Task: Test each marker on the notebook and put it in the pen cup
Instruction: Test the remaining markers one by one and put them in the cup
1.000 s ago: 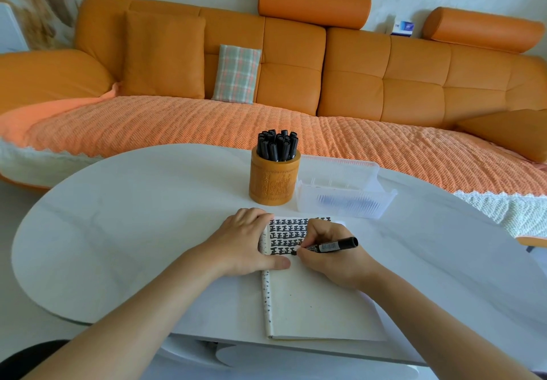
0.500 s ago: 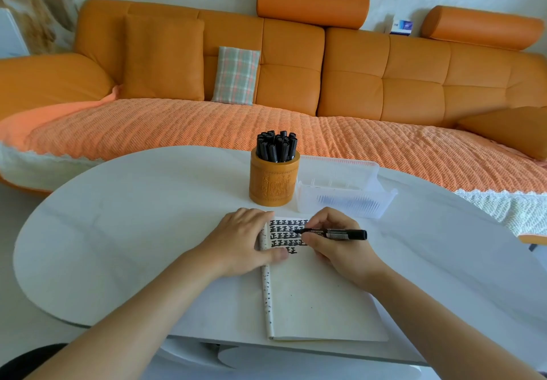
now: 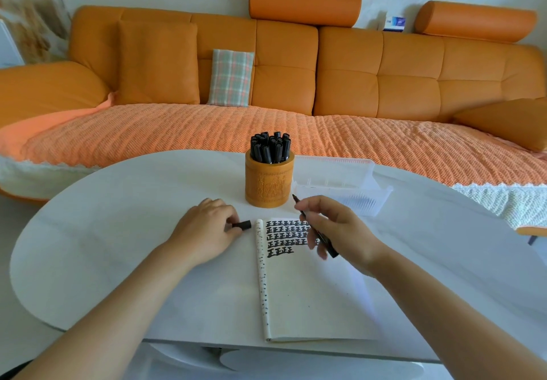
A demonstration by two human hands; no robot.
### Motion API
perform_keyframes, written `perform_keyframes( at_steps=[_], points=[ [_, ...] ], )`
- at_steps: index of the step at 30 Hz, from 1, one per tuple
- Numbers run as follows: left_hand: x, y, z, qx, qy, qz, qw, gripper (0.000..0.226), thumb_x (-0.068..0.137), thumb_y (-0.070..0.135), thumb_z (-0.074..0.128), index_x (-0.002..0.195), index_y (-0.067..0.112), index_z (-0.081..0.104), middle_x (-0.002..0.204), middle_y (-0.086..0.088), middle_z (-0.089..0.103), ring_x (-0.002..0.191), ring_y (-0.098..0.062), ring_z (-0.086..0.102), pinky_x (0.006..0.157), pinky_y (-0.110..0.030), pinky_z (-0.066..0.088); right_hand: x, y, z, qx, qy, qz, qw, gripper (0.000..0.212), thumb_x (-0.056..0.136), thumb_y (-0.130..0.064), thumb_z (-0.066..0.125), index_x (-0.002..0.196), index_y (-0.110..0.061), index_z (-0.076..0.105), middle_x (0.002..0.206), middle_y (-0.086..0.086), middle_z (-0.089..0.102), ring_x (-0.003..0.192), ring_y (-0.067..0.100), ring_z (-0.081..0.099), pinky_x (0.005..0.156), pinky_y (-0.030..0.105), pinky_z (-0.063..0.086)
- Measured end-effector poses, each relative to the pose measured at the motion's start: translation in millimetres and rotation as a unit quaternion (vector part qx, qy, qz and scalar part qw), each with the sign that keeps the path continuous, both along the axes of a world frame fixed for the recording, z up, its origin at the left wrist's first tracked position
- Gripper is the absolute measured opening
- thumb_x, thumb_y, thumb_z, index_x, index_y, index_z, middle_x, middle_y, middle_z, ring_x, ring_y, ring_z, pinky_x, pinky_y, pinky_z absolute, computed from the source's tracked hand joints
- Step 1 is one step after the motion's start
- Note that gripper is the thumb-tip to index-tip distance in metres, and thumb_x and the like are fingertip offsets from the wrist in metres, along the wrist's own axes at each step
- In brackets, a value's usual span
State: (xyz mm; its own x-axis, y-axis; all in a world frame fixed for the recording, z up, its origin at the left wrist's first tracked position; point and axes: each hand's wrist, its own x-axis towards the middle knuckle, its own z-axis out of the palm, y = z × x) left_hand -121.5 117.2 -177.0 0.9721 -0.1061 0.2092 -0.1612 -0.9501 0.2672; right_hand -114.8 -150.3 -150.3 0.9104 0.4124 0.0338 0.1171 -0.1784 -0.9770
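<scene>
White table (image 3: 118, 225), notebook (image 3: 310, 293), orange sofa (image 3: 349, 83)

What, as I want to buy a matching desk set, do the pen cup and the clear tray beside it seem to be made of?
The pen cup looks like bamboo or wood. It is an even honey-orange with a matt finish and a carved relief on its front. The tray looks like thin translucent plastic. The table shows through it, and its front wall is finely ribbed.

Home living room: long orange sofa (image 3: 296, 77), plaid cushion (image 3: 231, 78), white coffee table (image 3: 118, 231).
</scene>
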Motion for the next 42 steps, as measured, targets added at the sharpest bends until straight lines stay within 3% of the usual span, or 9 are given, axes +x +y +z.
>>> perform_keyframes(
  at_steps=[2, 5, 13, 21, 24, 27, 30, 34, 42],
  points=[
    [-2.1, -3.0, 4.1, -0.037, -0.031, 0.004, 0.999, 0.01, 0.091, 0.041, 0.058, 0.098, 0.034, 0.06, 0.085, 0.018, 0.05, 0.091, -0.011, 0.053, 0.073, -0.03, 0.041, 1.2, -0.8, -0.2, -0.062, -0.048, -0.015, 0.997, 0.014, 0.098, -0.01, 0.057, 0.093, -0.021, 0.061, 0.078, -0.012, 0.06, 0.06, 0.017, 0.053, 0.052, 0.027, 0.04],
    [-4.4, -7.9, 8.2, -0.107, -0.057, -0.002, 0.993, 0.009, 0.088, 0.039, 0.065, 0.096, 0.038, 0.062, 0.084, 0.017, 0.054, 0.082, -0.005, 0.057, 0.068, -0.029, 0.046, 2.2, -0.2, 1.0, -0.134, -0.118, -0.055, 0.982, 0.017, 0.089, -0.016, 0.07, 0.085, -0.026, 0.058, 0.077, -0.016, 0.062, 0.059, 0.013, 0.052, 0.057, 0.03, 0.043],
    [-7.4, -19.2, 9.3, -0.139, -0.097, -0.067, 0.983, 0.015, 0.085, 0.032, 0.071, 0.098, 0.034, 0.067, 0.084, 0.018, 0.058, 0.081, -0.004, 0.056, 0.069, -0.032, 0.051, 0.7, 0.0, 2.1, -0.248, -0.194, -0.086, 0.945, 0.014, 0.09, -0.028, 0.067, 0.098, -0.04, 0.069, 0.078, -0.042, 0.059, 0.069, 0.002, 0.06, 0.067, 0.024, 0.051],
    [-10.7, -25.3, 8.7, -0.148, -0.077, -0.101, 0.981, 0.014, 0.084, 0.034, 0.071, 0.097, 0.036, 0.067, 0.087, 0.016, 0.058, 0.083, -0.003, 0.056, 0.073, -0.035, 0.051, -1.0, 5.2, -2.0, -0.284, -0.211, -0.068, 0.933, 0.013, 0.09, -0.034, 0.066, 0.099, -0.042, 0.068, 0.081, -0.031, 0.063, 0.079, 0.0, 0.061, 0.071, 0.023, 0.051],
    [-11.1, -28.7, 9.7, -0.146, -0.071, -0.129, 0.978, 0.014, 0.086, 0.034, 0.069, 0.1, 0.034, 0.068, 0.088, 0.017, 0.059, 0.086, -0.001, 0.054, 0.074, -0.031, 0.05, -2.7, 7.4, -3.5, -0.299, -0.248, -0.051, 0.92, 0.016, 0.087, -0.033, 0.069, 0.101, -0.04, 0.068, 0.078, -0.031, 0.06, 0.075, -0.004, 0.057, 0.066, 0.015, 0.043],
    [-9.8, -33.7, 9.9, -0.136, -0.066, -0.167, 0.974, 0.018, 0.091, 0.03, 0.064, 0.107, 0.026, 0.071, 0.086, 0.02, 0.057, 0.09, 0.005, 0.049, 0.074, -0.02, 0.043, -1.8, 6.8, -5.2, -0.288, -0.292, -0.024, 0.912, 0.025, 0.083, -0.027, 0.075, 0.107, -0.033, 0.069, 0.086, -0.026, 0.061, 0.078, -0.003, 0.056, 0.07, 0.013, 0.043],
    [-9.4, -35.2, 10.4, -0.136, -0.06, -0.175, 0.973, 0.019, 0.093, 0.03, 0.061, 0.107, 0.023, 0.071, 0.081, 0.022, 0.051, 0.085, 0.007, 0.048, 0.068, -0.016, 0.037, 0.0, 4.7, -6.1, -0.303, -0.372, -0.01, 0.877, 0.017, 0.087, -0.028, 0.072, 0.104, -0.028, 0.071, 0.088, -0.017, 0.065, 0.077, 0.004, 0.056, 0.066, 0.019, 0.044],
    [-9.6, -34.2, 12.3, -0.129, -0.074, -0.195, 0.969, 0.019, 0.092, 0.031, 0.062, 0.105, 0.022, 0.073, 0.084, 0.013, 0.058, 0.088, -0.004, 0.052, 0.072, -0.032, 0.047, -2.2, 5.5, -6.4, -0.327, -0.46, -0.02, 0.825, 0.014, 0.089, -0.028, 0.064, 0.1, -0.027, 0.073, 0.082, -0.013, 0.067, 0.073, 0.009, 0.058, 0.055, 0.022, 0.039],
    [-4.0, -36.9, 18.1, -0.09, -0.141, -0.233, 0.958, 0.011, 0.09, 0.026, 0.066, 0.094, 0.018, 0.072, 0.076, 0.009, 0.052, 0.078, -0.01, 0.048, 0.062, -0.037, 0.046, -6.6, 12.0, -1.6, -0.31, -0.35, -0.02, 0.884, 0.02, 0.097, -0.032, 0.053, 0.085, -0.024, 0.067, 0.066, -0.002, 0.057, 0.065, 0.018, 0.05, 0.057, 0.036, 0.043]
  ],
)
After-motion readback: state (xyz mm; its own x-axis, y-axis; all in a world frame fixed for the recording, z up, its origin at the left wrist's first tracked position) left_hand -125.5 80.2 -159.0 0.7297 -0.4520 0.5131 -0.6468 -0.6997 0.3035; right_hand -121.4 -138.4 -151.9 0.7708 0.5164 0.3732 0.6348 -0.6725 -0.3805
